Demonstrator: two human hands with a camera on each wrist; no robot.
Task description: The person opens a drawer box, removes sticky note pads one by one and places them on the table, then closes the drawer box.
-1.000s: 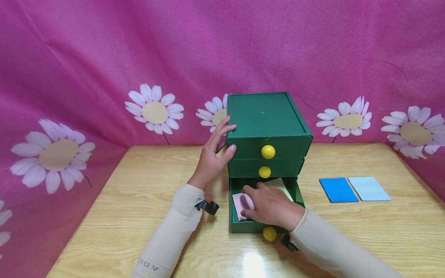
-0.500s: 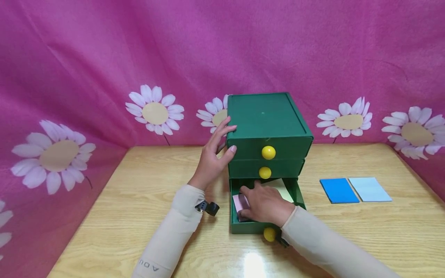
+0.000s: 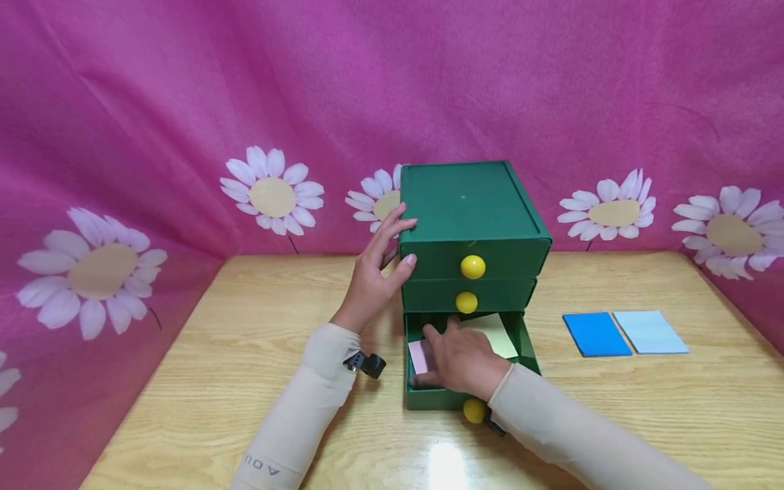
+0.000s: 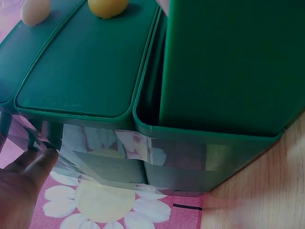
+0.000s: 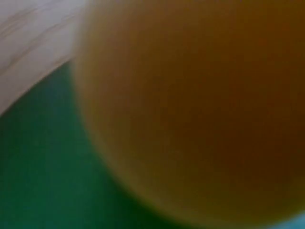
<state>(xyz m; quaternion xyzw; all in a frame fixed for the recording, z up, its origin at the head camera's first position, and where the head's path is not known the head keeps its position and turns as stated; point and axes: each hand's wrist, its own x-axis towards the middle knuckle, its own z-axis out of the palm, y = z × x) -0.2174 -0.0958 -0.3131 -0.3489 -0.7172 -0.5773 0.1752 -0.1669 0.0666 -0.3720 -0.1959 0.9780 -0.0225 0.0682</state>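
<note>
A green drawer cabinet [image 3: 462, 201] with yellow ball knobs stands on the table, its bottom drawer [image 3: 437, 400] pulled out. My left hand [image 3: 375, 272] rests against the cabinet's left side, fingers extended; the left wrist view shows its fingertips at the cabinet's side. My right hand [image 3: 467, 357] reaches into the bottom drawer with thumb and fingers spread over a pink sticky note pad [image 3: 419, 357], which it partly hides. A pale yellow note pad [image 3: 497, 333] lies beside it, toward the back right. A yellow knob [image 5: 200, 109] fills the right wrist view, blurred.
To the right of the cabinet, a blue note pad [image 3: 597, 333] and a light blue note pad [image 3: 650, 332] lie side by side on the wooden table [image 3: 263, 327]. The two upper drawers are closed. A pink cloth [image 3: 490, 82] with daisies hangs behind.
My right hand has shifted left and its thumb has spread outward toward the drawer's front left corner. More of the yellow pad shows now. The left hand has stayed in place.
</note>
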